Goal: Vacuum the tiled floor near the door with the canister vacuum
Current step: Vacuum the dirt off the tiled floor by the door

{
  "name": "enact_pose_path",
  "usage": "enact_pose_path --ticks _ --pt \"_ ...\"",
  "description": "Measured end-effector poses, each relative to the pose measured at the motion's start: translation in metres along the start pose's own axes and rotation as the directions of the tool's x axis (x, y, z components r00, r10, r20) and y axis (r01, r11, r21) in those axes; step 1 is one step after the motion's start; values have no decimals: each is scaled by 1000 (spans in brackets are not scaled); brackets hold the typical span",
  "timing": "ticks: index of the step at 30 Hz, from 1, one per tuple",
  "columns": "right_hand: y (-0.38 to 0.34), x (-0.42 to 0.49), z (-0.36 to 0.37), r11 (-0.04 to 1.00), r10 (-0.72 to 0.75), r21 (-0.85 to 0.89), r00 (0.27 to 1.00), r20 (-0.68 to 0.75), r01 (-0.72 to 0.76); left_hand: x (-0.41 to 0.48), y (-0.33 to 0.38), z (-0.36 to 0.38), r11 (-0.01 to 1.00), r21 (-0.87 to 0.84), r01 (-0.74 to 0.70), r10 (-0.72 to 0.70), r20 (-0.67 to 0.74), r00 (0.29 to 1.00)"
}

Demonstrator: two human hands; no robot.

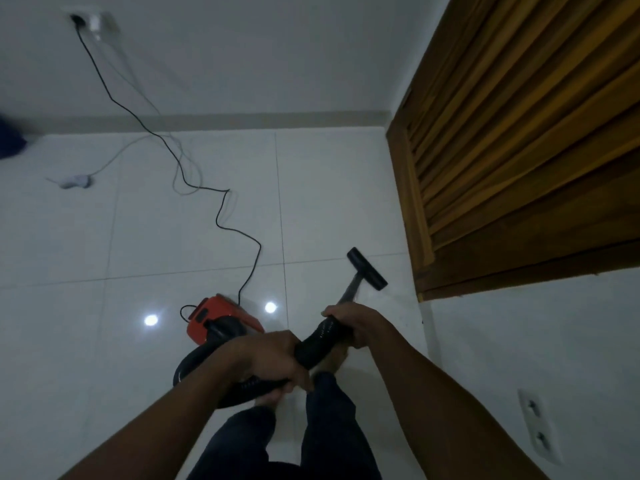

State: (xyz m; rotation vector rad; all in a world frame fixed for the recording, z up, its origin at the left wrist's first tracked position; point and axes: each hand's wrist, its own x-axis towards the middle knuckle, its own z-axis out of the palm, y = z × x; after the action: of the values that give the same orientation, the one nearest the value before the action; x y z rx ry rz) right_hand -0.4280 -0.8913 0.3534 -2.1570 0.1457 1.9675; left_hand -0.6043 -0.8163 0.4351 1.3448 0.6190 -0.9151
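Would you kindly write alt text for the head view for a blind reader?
A person's left hand and right hand grip a black hose, its nozzle on white floor tiles beside a slatted wooden door. An orange canister vacuum sits nearby, its cord running to a wall socket.

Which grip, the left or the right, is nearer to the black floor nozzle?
Right. The right grip holds the end of the hose, just behind the floor nozzle. The left grip holds the hose further back, nearer the red canister.
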Motion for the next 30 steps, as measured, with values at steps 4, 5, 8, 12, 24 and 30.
enact_pose_path --ticks 4,5,8,12,24,30 --pt "-24 -11 -22 998 -50 -30 994 98 53 -12 41 -29 1000 11 -7 6 100 995" --pt "-26 -14 -27 999 -46 -21 990 130 49 -13 52 -31 999 35 -2 -1 91 996" --pt "-41 -10 -50 998 -60 -1 985 160 61 -2 76 -34 1000 12 -27 27 42 999" --pt "-61 1 -97 998 -62 -4 993 103 63 39 102 -26 997 -55 -54 49 -94 994" --pt "-128 -5 -115 988 -83 -105 970 229 109 37 138 -84 983 -133 -129 125 -35 991" --pt "-190 11 -121 979 -96 -166 987 127 117 47 151 -132 980 -148 -134 118 -110 987"
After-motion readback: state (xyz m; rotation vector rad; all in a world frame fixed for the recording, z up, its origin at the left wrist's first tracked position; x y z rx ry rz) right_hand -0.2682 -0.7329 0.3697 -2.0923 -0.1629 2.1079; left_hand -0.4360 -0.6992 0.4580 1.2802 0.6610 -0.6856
